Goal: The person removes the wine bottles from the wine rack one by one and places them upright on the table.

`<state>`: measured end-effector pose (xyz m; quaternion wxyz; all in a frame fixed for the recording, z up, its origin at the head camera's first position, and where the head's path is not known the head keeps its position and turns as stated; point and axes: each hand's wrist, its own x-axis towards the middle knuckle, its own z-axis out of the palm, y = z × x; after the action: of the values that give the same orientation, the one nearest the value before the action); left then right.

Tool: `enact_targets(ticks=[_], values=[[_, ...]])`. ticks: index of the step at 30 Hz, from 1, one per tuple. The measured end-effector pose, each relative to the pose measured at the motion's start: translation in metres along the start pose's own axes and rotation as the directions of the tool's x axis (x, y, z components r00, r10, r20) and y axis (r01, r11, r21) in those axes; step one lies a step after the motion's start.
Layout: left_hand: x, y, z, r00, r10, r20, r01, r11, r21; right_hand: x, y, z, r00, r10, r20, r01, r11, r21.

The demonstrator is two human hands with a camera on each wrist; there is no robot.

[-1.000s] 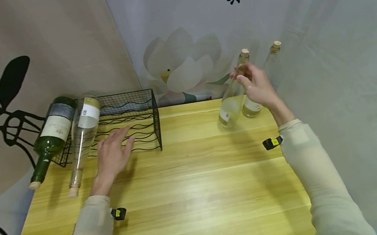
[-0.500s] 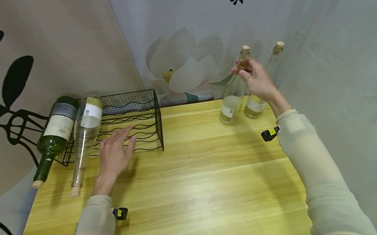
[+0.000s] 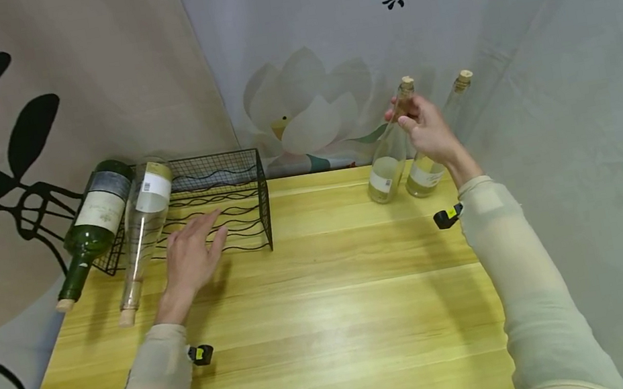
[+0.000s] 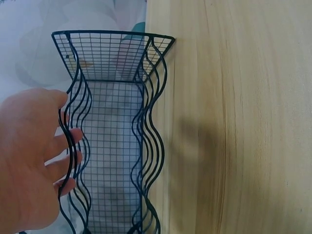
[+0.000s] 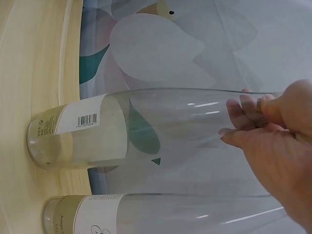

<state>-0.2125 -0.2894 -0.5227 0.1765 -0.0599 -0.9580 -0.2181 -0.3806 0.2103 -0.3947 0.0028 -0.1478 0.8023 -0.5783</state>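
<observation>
My right hand (image 3: 429, 135) pinches the neck of a clear, corked glass bottle (image 5: 161, 126) standing on the table at the back right. Beside it, to the right, stands a second clear corked bottle (image 3: 423, 175), partly behind the hand. My left hand (image 3: 191, 254) rests over the black wire wine rack (image 3: 265, 195) with relaxed fingers, touching the wavy top wires (image 4: 80, 97) in the left wrist view. On the rack's left side lie a green bottle (image 3: 88, 236) and a clear bottle (image 3: 144, 228), both with their corked necks toward me.
The wooden table (image 3: 330, 314) runs between the hands and toward me. A printed cloth backdrop (image 3: 298, 33) hangs directly behind the rack and bottles. More cloth (image 3: 603, 141) hangs along the right side.
The bottle in my right hand has become a little more upright, its base shifting slightly right and back. My left hand has stayed on the rack. The head view has shifted slightly.
</observation>
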Motion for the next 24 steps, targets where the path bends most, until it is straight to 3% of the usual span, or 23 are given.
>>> enact_targets(ticks=[12,24], values=[[-0.001,0.001,-0.001,1.0,0.006,0.0,-0.006,1.0,-0.003,0.004,0.002,-0.006,0.999,0.028,0.027,-0.029,0.999,0.036],[-0.001,0.002,-0.001,1.0,-0.007,0.003,0.007,1.0,-0.005,0.008,0.005,-0.016,1.0,0.015,0.024,-0.015,1.0,-0.006]])
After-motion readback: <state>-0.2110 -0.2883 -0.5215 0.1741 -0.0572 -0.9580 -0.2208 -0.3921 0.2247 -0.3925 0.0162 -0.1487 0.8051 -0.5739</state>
